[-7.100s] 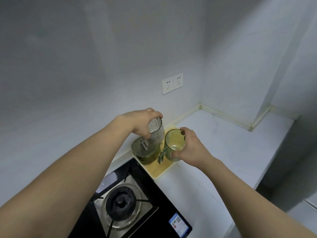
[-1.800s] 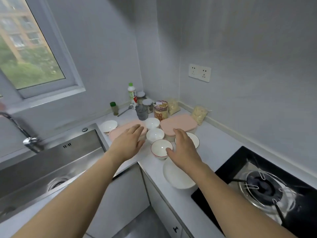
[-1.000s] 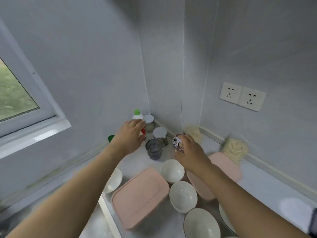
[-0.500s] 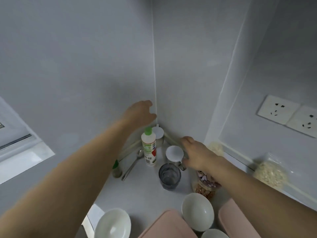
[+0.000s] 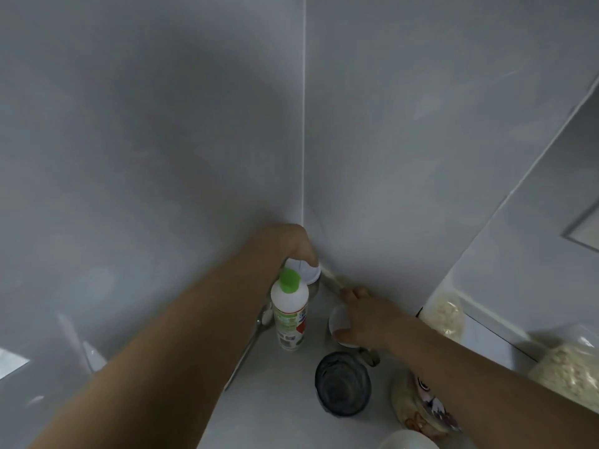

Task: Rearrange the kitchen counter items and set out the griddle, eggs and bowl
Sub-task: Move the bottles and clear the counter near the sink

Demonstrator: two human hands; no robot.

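Note:
My left hand [image 5: 287, 243] reaches into the wall corner and curls over the white lid of a jar [image 5: 308, 272] standing there. My right hand [image 5: 364, 319] lies over a second white-lidded jar [image 5: 338, 320], fingers and thumb around its lid. A white bottle with a green cap [image 5: 289, 311] stands upright just in front of the corner jar. A dark clear cup [image 5: 343, 384] stands empty nearer to me. No griddle or eggs are in view.
A metal spoon [image 5: 256, 332] lies along the left wall. A printed round tub [image 5: 418, 409] sits under my right forearm. Two clear bags of pale food [image 5: 445, 314] [image 5: 567, 374] lean on the right wall. A white bowl's rim [image 5: 406, 440] shows at the bottom.
My view has closed in on the corner. My left hand dropped onto the corner jar's lid and my right hand closed over the nearer jar.

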